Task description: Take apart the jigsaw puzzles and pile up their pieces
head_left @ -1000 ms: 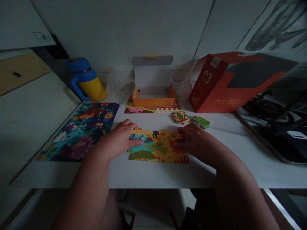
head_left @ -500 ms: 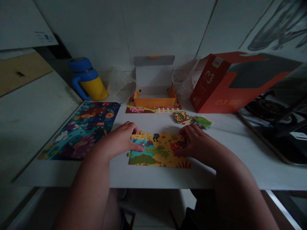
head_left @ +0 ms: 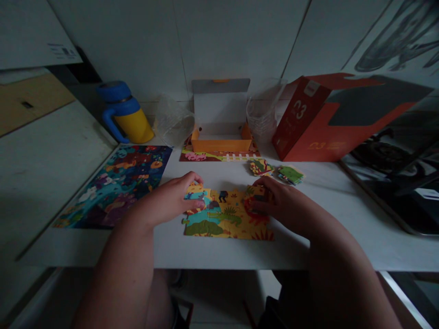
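Observation:
A partly joined jigsaw puzzle [head_left: 228, 217] with a yellow, green and blue animal scene lies flat on the white table [head_left: 226, 253]. At its upper left corner, my left hand [head_left: 174, 196] pinches a puzzle piece [head_left: 196, 188] between thumb and fingers, with the piece tilted over the rest. My right hand [head_left: 283, 201] grips another puzzle piece [head_left: 252, 192] at the upper right corner, also tilted up, and my fingers cover part of it. Two small stacks of loose pieces, one red and yellow [head_left: 261, 167], one green-topped [head_left: 291, 174], sit behind my right hand.
A dark illustrated sheet [head_left: 120, 187] lies at left, below a blue and yellow jug [head_left: 128, 114]. An open orange box [head_left: 221, 145] stands at the back on a printed picture [head_left: 206, 157], between clear plastic packaging [head_left: 173, 123] and clear plastic [head_left: 262, 116]. A large orange carton [head_left: 329, 132] stands right.
The two upper corner pieces have come up and tilted in my hands; before, they lay nearly flat with the puzzle. My right thumb has moved up slightly.

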{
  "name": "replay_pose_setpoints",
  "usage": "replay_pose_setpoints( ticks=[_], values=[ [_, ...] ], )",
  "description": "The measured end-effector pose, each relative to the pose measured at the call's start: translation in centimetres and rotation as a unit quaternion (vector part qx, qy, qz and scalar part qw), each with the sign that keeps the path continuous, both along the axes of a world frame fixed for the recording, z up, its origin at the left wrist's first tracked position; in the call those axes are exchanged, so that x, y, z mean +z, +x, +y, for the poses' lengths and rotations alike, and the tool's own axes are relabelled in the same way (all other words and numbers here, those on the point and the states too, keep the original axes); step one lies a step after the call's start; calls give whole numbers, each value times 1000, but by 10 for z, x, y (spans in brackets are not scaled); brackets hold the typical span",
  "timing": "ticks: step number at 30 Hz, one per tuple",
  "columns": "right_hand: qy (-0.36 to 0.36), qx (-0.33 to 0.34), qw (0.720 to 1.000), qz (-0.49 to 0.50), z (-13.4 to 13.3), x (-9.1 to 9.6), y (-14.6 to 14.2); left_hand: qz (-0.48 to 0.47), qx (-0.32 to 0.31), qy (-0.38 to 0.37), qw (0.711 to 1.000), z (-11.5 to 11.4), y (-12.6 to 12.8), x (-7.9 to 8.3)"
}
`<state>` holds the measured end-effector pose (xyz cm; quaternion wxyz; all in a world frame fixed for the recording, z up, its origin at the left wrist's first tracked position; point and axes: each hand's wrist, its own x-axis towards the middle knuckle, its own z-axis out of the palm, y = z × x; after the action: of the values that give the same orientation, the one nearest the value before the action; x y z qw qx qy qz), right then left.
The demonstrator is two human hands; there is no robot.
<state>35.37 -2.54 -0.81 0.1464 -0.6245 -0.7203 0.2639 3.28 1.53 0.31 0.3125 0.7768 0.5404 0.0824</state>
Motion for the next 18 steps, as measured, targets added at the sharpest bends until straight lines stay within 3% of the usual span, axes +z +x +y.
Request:
replay_pose_setpoints(
  ticks=[5, 9, 14, 18],
  values=[
    [16, -19, 999, 34, 3, -1, 6, -34, -23, 4, 999, 0, 3, 7],
    [11, -35, 998, 51, 4, 1, 12, -74, -3, 0, 997, 2, 0, 7],
    [-95, 18, 995, 12, -3, 15, 18, -98, -19, -51, 994, -1, -7, 14],
    [-170, 74, 983, -19, -14, 22, 19, -7, -86, -87, 992, -12, -8, 20]
  ],
)
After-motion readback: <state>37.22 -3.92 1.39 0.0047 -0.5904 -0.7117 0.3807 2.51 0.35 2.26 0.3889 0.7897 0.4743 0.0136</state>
